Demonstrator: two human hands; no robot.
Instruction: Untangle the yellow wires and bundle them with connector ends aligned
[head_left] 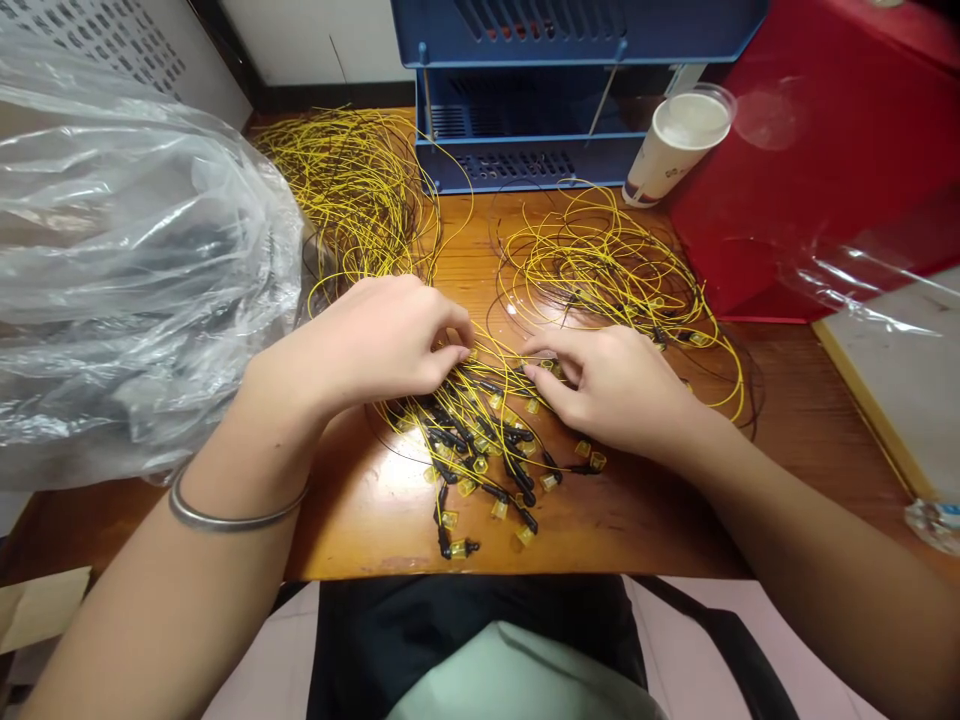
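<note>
Wooden tabletop (360,530) lies beneath both hands (390,340) and yellow wires (495,350).

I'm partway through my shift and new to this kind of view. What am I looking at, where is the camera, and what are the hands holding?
There is no robot here: these are a person's bare hands, seen in one picture from a camera worn on the head, looking down.

On the wooden table lies a middle pile of black and clear-yellow connectors on thin yellow wires, with more wire heaps behind, left and right. A blue rack and a white cup stand at the back.

The left hand seems to pinch some wires. The right hand is beside the pile; its grip can't be made out.
</note>
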